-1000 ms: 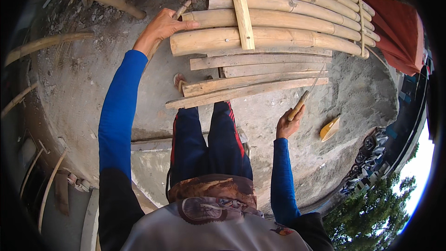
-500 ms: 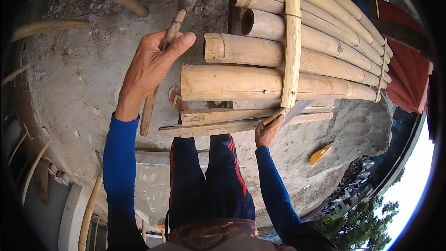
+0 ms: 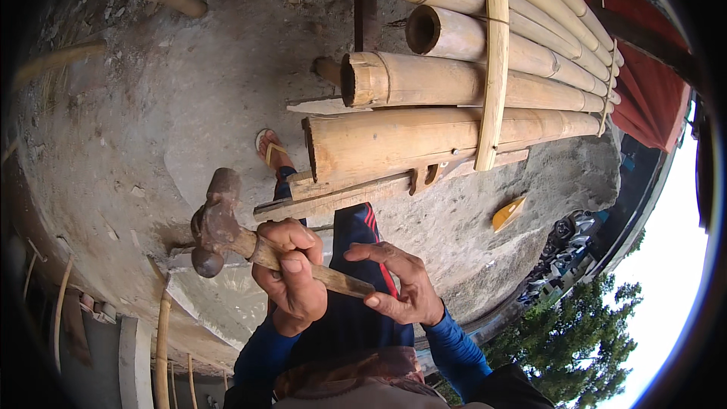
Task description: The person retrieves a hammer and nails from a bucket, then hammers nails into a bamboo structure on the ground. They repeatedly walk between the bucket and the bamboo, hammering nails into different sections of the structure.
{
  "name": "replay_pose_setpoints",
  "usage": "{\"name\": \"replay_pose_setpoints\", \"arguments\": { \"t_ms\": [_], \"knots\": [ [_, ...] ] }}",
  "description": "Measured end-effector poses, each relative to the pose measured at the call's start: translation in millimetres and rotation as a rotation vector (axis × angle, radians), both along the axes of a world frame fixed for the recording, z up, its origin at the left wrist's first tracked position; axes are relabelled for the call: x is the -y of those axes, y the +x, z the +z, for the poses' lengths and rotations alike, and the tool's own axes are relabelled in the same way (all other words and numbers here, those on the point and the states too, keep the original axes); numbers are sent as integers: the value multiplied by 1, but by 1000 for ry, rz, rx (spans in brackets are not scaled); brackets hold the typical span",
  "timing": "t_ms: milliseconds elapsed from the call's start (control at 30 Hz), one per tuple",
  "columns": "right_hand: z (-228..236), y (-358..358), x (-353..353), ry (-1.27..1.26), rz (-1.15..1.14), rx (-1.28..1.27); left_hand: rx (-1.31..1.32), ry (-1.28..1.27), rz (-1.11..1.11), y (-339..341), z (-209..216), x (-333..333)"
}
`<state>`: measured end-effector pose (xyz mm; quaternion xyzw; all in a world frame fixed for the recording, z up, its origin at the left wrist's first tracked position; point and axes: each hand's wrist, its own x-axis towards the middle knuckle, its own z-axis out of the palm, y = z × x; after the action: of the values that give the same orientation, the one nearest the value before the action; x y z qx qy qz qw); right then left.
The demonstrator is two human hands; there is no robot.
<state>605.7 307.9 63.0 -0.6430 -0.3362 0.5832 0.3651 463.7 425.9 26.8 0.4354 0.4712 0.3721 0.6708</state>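
Note:
My left hand [image 3: 295, 276] is closed around the wooden handle of a ball-peen hammer [image 3: 218, 227], close below its rusty head, which points left. At the other end of that handle is my right hand [image 3: 405, 285], its thumb touching or nearly touching the tip and its fingers curved but apart. Beyond my hands, a brown wooden saw handle [image 3: 425, 177] sticks out at the planks [image 3: 348, 195] beneath the bamboo; the blade is hidden. The bamboo poles [image 3: 394, 140] lie side by side, with a split bamboo strip [image 3: 494, 68] across them and a nail head in the nearest pole.
A yellow object [image 3: 508, 213] lies on the concrete floor at the right. Red cloth [image 3: 651, 68] hangs beyond the poles' far ends. Upright bamboo posts [image 3: 163, 341] stand at lower left, and more poles enter at upper left. My sandalled foot [image 3: 274, 149] shows beside the planks.
My left hand has brought the hammer down and toward my body, its head swinging to the left. My right hand has let go of the saw and come back to the hammer's handle end.

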Motion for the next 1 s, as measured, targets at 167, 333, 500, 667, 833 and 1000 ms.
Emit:
{"name": "replay_pose_setpoints", "arguments": {
  "t_ms": [167,333,500,667,833,1000],
  "knots": [
    [43,-35,-42,-50,-8,58,75,116,-189,10,13,-6],
    [34,-47,-39,-74,-304,177,259,-402,-75,13,23,-26],
    [52,-26,-41,0,-719,111,746,-859,34,7,23,-34],
    [51,-5,-40,49,-561,225,977,-742,50,18,26,-12],
    [38,-6,-36,176,-414,378,1048,-727,61,28,35,2],
    [43,-17,-48,57,-385,401,808,-703,49,33,48,3]
  ]
}}
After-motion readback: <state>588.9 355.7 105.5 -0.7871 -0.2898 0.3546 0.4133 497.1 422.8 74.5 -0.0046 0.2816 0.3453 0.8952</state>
